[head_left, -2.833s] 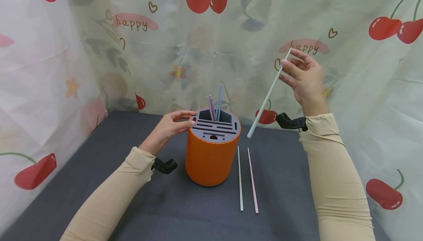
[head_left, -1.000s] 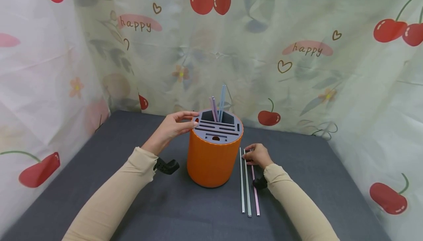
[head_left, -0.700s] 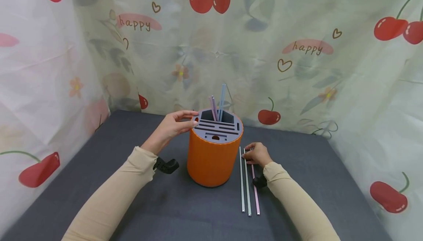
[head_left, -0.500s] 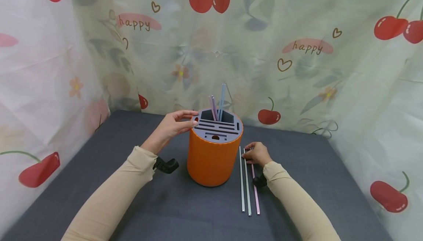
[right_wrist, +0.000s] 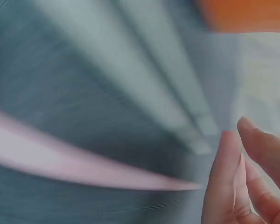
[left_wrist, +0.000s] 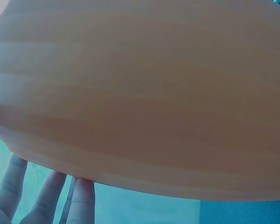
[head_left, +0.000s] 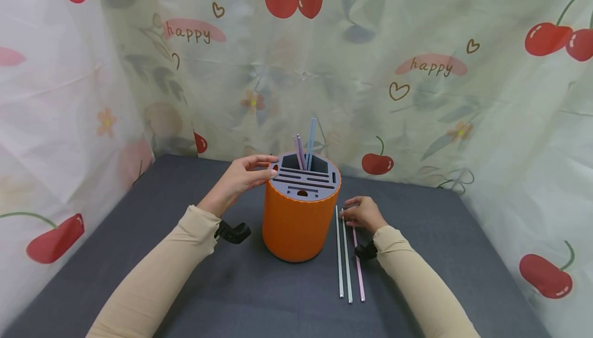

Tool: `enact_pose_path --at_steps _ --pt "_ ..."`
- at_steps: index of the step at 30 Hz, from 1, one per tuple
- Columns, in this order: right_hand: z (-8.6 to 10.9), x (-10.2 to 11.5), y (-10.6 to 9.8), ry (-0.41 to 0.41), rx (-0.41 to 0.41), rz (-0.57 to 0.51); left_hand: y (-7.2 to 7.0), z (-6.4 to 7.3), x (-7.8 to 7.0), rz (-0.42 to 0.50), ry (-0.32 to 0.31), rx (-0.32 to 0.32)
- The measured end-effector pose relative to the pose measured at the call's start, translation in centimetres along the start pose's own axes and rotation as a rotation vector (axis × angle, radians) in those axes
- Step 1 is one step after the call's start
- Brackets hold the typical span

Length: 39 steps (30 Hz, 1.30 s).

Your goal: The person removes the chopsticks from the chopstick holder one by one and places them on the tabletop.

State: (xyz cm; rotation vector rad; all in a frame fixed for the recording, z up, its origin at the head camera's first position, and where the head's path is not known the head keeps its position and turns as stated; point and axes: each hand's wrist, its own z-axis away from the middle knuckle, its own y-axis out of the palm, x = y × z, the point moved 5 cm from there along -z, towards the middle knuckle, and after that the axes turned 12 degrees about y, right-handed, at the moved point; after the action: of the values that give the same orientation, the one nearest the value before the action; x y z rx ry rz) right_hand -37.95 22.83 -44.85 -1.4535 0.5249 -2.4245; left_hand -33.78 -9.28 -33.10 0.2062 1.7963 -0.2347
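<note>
An orange cylindrical utensil holder (head_left: 296,230) with a grey slotted top (head_left: 306,178) stands upright mid-table. My left hand (head_left: 238,181) touches its left rim with extended fingers and thumb; in the left wrist view, straight fingers (left_wrist: 81,200) meet its wall. Right of the holder lie two pale chopsticks (head_left: 339,255) and a pink chopstick (head_left: 359,276), roughly side by side. Just over their far ends is my right hand (head_left: 364,213), hiding part of the pink one. In the right wrist view its fingertips stand apart from the chopstick ends, with nothing held.
Pink-purple chopsticks (head_left: 299,153) and light blue chopsticks (head_left: 311,142) stand in the holder's rear compartment. A dark cloth covers the table (head_left: 222,286). Cherry-printed curtains (head_left: 296,70) close off the back and sides.
My right hand has lowered a pale chopstick from the air onto the table between the other two and let it go. It has just shifted slightly away. The left hand stays at the rim.
</note>
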Motion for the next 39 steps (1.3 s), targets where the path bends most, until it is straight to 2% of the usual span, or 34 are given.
enact_pose_path --at_steps 4,10,13,15,19,27,35,39 --pt "1.9 3.6 -1.7 -0.070 0.084 -0.149 -0.1 0.0 -0.1 0.009 0.001 0.000" --pt "7.0 11.2 -4.5 -0.322 0.188 -0.395 -0.2 0.1 -0.1 0.013 -0.002 -0.002" --pt "9.7 14.1 -4.6 -0.439 0.233 -0.494 -0.2 0.2 -0.1 0.023 0.002 0.005" --pt "11.0 15.4 -4.0 -0.504 0.273 -0.522 -0.2 0.2 -0.1 0.032 0.003 0.009" --pt "12.6 16.7 -1.9 -0.581 0.329 -0.479 -0.3 0.2 -0.1 0.037 -0.001 0.013" --pt "13.0 17.1 1.7 -0.619 0.337 -0.268 -0.1 0.1 0.0 0.007 -0.008 -0.006" --pt "12.8 17.1 2.6 -0.623 0.269 -0.077 0.0 0.1 -0.1 0.006 -0.011 -0.004" --pt "12.8 17.2 2.8 -0.618 0.256 -0.025 0.1 0.0 -0.1 0.008 -0.009 0.000"
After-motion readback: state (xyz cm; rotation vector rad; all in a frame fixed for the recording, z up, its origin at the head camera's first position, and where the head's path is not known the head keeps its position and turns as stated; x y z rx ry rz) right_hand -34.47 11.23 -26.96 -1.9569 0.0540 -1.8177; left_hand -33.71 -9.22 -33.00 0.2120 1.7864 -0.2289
